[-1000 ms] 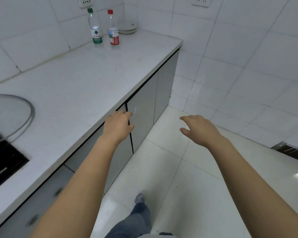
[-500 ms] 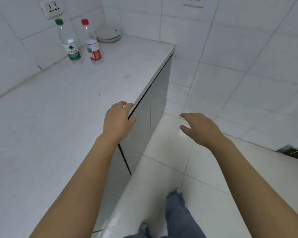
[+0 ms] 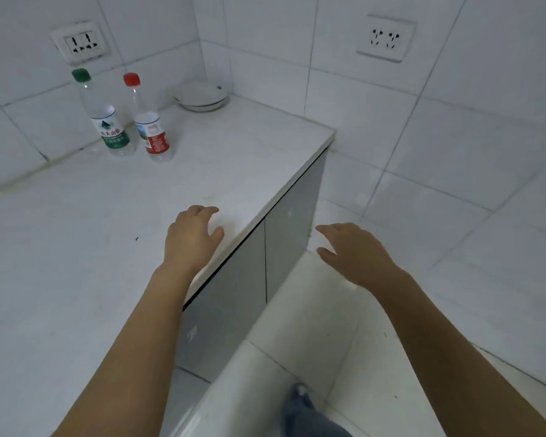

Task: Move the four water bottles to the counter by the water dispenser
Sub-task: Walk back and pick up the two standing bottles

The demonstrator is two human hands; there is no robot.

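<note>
Head view, the only one we get: two water bottles stand upright on the white bench (image 3: 76,247) near the back wall, the green-capped bottle (image 3: 103,118) just beside the red-capped bottle (image 3: 148,121), close but not clearly touching. A shallow bowl (image 3: 199,96) sits in the corner behind them. The left hand (image 3: 191,238) hovers over the bench's front edge, fingers (image 3: 207,211) loosely spread and curled, holding nothing. The right hand (image 3: 352,250) hangs out over the floor (image 3: 344,357), fingers apart, empty too. Both hands are well short of the bottles. No dispenser in sight and only two of the four bottles show, so I can't tell how many are delivered; these two look like the next pickup.
</note>
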